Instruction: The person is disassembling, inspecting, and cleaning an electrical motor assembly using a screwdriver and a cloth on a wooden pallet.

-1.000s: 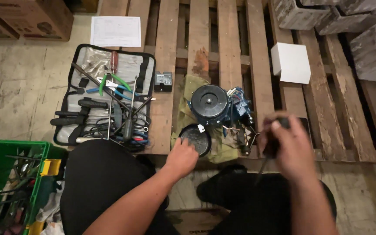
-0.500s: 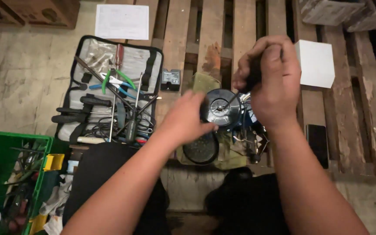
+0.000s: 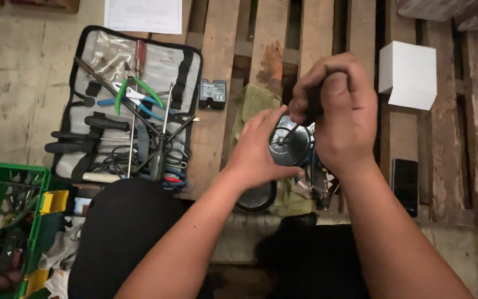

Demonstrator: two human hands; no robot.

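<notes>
gripping a screwdriver [image 3: 305, 113], right hand [image 3: 341, 111] has risen over the round motor housing [image 3: 289, 147]; left hand [image 3: 258, 152] fingers now steady it, tip engaged.

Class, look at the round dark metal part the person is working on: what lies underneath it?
A crumpled olive-green cloth lies under the round metal part, spread over the wooden pallet. The left hand and right hand cover much of it, so its base is hidden.

Near your right side, a small white box [image 3: 408, 74] sits on the wooden pallet [image 3: 217, 138]. Just below it lies a flat black phone [image 3: 405, 186] with a dark screen. A white sheet of paper [image 3: 143, 15] lies at the top, above the open tool case [image 3: 134, 105].
</notes>
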